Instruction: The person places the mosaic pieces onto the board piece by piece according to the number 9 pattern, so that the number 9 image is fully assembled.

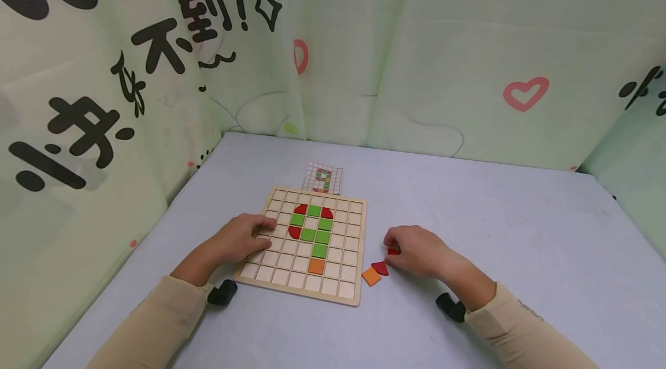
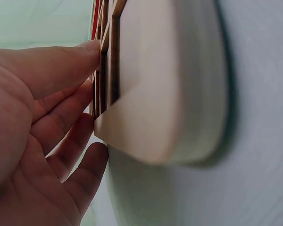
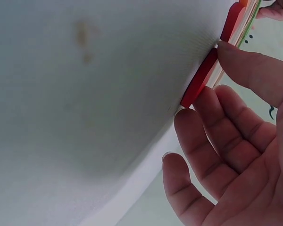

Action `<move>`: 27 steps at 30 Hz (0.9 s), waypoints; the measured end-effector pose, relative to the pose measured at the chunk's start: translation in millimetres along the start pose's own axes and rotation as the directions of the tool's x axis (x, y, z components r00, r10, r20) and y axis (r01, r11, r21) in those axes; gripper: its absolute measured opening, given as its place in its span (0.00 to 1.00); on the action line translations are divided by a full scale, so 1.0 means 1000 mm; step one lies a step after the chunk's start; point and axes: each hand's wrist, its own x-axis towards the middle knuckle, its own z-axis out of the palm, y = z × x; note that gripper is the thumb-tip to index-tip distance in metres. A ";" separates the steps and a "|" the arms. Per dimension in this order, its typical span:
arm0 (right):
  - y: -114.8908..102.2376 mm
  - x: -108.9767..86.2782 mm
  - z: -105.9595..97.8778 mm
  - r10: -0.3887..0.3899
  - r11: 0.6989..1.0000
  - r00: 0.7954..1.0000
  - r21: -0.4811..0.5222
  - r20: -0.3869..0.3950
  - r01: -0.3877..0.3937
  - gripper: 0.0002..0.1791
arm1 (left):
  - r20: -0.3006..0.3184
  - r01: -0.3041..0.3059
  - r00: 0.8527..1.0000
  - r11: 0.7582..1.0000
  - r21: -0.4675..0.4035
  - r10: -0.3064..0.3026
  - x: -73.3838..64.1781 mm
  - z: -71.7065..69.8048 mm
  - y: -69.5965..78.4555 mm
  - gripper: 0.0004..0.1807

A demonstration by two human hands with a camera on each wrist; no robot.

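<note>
A wooden grid board [image 1: 343,273] lies on the table, bearing several green square tiles [image 1: 319,250], red rounded-corner tiles [image 1: 295,232] and one orange square tile [image 1: 316,265]. My left hand [image 1: 241,239] rests on the board's left side, fingers loosely extended; in the left wrist view its fingertips [image 2: 87,157] are at the frame. Right of the board, my right hand [image 1: 418,250] pinches a red rounded tile [image 3: 199,79] at the tabletop between thumb and fingers. Beside it lie another red tile [image 1: 380,268] and a loose orange square [image 1: 372,276].
Behind the board a printed card [image 1: 324,177] shows a similar coloured grid pattern, its lower edge at the board's far rim. Pale curtains [image 1: 447,56] with lettering and hearts enclose the white table [image 1: 494,201] at the back and sides.
</note>
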 end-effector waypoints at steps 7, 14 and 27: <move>-0.001 0.000 0.000 0.021 1.000 1.000 -0.013 0.000 -0.021 0.12 | 0.001 0.006 1.000 1.000 -0.004 -0.006 0.001 0.001 -0.001 0.22; 0.002 -0.003 -0.002 0.054 0.998 0.999 -0.023 -0.003 -0.054 0.14 | 0.005 0.004 1.000 1.000 -0.011 -0.003 0.001 0.000 -0.002 0.22; 0.006 -0.003 -0.002 0.032 0.999 0.999 -0.003 -0.002 -0.032 0.13 | 0.006 0.007 1.000 1.000 -0.013 -0.007 0.001 0.000 -0.002 0.22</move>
